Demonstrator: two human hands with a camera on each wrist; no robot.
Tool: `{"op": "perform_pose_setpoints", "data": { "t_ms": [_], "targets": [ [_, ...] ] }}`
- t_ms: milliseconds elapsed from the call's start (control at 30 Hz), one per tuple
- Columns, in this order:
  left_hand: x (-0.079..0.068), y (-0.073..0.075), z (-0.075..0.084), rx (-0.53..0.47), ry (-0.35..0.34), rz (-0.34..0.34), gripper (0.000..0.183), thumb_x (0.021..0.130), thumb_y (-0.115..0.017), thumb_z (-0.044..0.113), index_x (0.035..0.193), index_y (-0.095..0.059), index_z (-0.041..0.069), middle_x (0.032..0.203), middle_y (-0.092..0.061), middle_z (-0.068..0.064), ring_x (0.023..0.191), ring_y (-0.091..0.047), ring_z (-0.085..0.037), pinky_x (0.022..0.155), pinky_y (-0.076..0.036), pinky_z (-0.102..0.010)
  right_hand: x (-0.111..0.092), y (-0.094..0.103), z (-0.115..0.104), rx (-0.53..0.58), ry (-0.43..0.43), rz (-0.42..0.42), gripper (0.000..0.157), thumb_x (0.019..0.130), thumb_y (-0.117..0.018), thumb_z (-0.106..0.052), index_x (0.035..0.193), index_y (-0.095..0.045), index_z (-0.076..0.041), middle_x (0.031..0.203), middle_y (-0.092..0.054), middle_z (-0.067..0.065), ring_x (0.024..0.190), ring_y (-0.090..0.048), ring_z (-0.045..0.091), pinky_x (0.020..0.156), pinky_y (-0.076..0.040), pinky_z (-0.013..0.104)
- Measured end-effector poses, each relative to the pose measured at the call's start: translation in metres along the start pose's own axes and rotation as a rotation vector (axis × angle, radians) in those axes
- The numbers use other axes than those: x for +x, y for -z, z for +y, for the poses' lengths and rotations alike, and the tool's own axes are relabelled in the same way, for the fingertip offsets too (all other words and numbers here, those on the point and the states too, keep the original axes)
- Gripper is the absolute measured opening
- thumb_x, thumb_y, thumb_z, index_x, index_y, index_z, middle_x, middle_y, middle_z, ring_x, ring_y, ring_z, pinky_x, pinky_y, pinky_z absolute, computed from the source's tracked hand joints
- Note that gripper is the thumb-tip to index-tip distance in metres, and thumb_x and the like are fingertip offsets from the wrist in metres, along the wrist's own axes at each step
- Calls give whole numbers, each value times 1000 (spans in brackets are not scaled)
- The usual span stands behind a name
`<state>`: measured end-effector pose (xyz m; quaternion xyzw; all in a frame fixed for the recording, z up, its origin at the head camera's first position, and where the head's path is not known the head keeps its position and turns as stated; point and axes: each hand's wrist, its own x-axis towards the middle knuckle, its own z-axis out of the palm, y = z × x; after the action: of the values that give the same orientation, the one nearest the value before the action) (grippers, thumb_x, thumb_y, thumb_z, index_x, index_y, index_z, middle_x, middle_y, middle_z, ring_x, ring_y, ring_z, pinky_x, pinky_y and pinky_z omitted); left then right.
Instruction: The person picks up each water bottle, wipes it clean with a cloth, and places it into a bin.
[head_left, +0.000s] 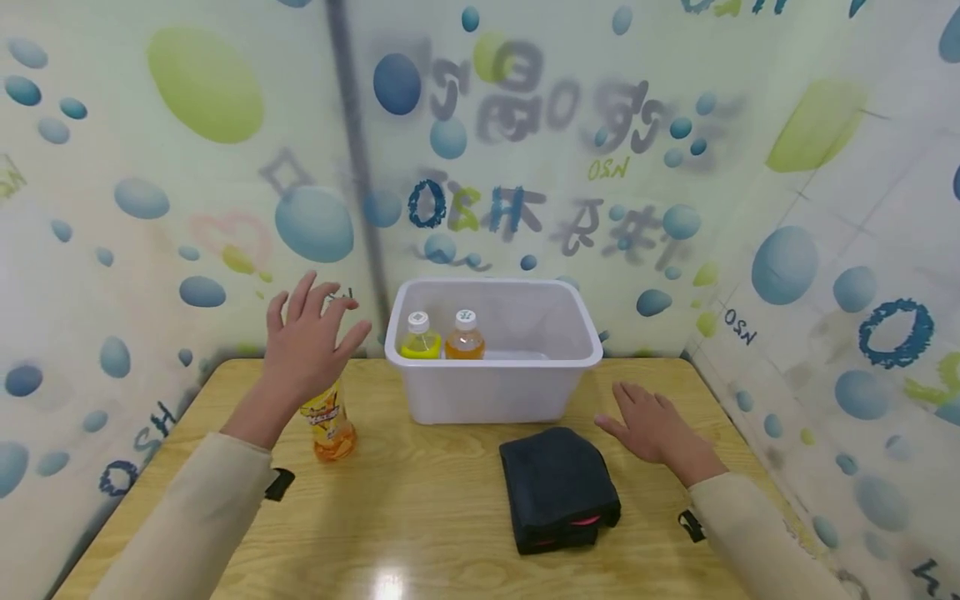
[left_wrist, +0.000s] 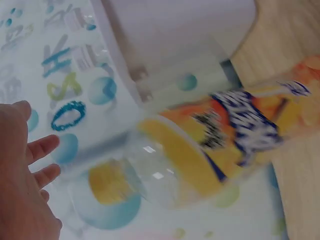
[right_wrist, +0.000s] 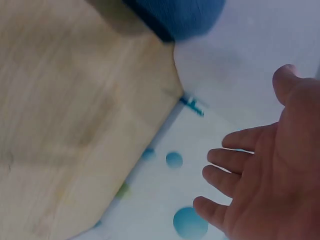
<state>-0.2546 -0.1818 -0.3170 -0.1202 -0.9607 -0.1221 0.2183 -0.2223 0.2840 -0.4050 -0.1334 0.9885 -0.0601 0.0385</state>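
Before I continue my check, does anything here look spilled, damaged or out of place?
No spill or damage shows; the bottle on the table stands capped. Only the H2O lettering behind the bin looks odd: it runs backwards, as if mirrored.

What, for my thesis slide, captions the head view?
Left hand open near a bottle, right hand open near a dark bundle; a bin holds two more bottles.

wood-grain tbl (head_left: 420, 517), white backdrop (head_left: 307, 108) w/ blue dots (head_left: 397, 84), green dots (head_left: 206, 83), backwards H2O lettering (head_left: 463, 208), dark near-vert. strip (head_left: 350, 100)
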Motion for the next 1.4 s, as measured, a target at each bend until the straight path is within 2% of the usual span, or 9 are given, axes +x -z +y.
{"op": "perform_pose_setpoints", "data": {
  "t_ms": [267,500,667,833,1033,1167,1400],
  "targets": [
    [-28,-5,-32,-107,92,50,53,103,-37,48,138,-43,9,151,-30,-20,150,-5,-37,111,-7,-64,-20,-26,-36,-39,108,22,72,99,-43,-54,144,-42,3,149,-41,23,140,-37,41,113,-26,62],
    [-41,-11,-49,-113,114,36,51,103,-36,47,133,-47,7,150,-31,-24,150,-2,-40,109,-8,-68,-26,-60,-70,66,292,2,69,100,-41,-53,151,-34,-6,157,-35,13,146,-32,33,117,-23,56],
    [-47,-20,-56,-118,121,17,50,103,-38,47,130,-49,7,150,-32,-24,150,-3,-41,107,-8,-69,-28,-83,-80,92,354,-54,74,98,-41,-59,155,-26,-13,162,-25,6,150,-24,27,119,-21,54],
    [-51,-26,-59,-134,109,-10,51,103,-38,49,132,-48,8,148,-33,-25,149,-5,-43,106,-9,-72,-26,-102,-83,89,394,-79,81,94,-40,-66,155,-24,-15,163,-23,4,150,-23,27,118,-19,57],
    [-53,-29,-60,-148,92,-5,53,103,-39,48,131,-49,5,146,-35,-25,148,-9,-44,107,-9,-71,-26,-117,-85,38,400,-68,103,81,-43,-81,157,-16,-16,165,-15,2,152,-18,26,118,-14,58],
    [-53,-29,-59,-163,87,4,54,103,-38,47,130,-49,1,146,-36,-24,148,-9,-43,107,-10,-70,-26,-121,-87,-11,398,-47,113,75,-43,-87,158,-12,-16,165,-12,3,152,-17,27,117,-13,58],
    [-52,-30,-55,-182,59,22,53,102,-44,45,124,-52,-2,144,-39,-22,148,-12,-41,108,-11,-69,-27,-119,-90,-71,367,-26,114,75,-39,-89,157,-13,-16,165,-14,2,151,-22,24,118,-20,56]
  ]
}}
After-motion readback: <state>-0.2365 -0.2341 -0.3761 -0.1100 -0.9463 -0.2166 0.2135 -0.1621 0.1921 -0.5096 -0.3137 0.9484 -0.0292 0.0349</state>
